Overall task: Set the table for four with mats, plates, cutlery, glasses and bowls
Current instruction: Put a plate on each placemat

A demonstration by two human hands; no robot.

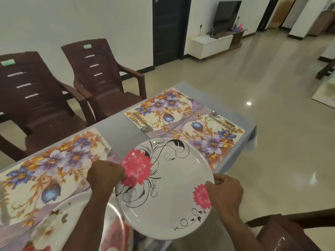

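A white plate (168, 187) with pink flowers and black scrolls is held above the near table edge. My left hand (104, 176) grips its left rim and my right hand (225, 192) grips its right rim. Three floral mats lie on the grey table (116, 127): one at the near left (50, 171), one at the far middle (159, 109), one at the right (212, 138). A knife and spoon (141, 124) lie on the far mat, and more cutlery (222, 119) on the right mat. Another flowered plate (54, 225) lies below my left arm, blurred.
Two brown plastic chairs (101, 73) stand behind the table on the far side. A brown chair (282, 234) is close at the bottom right. Shiny tiled floor (253, 78) stretches to the right, with a white TV cabinet (210, 45) by the far wall.
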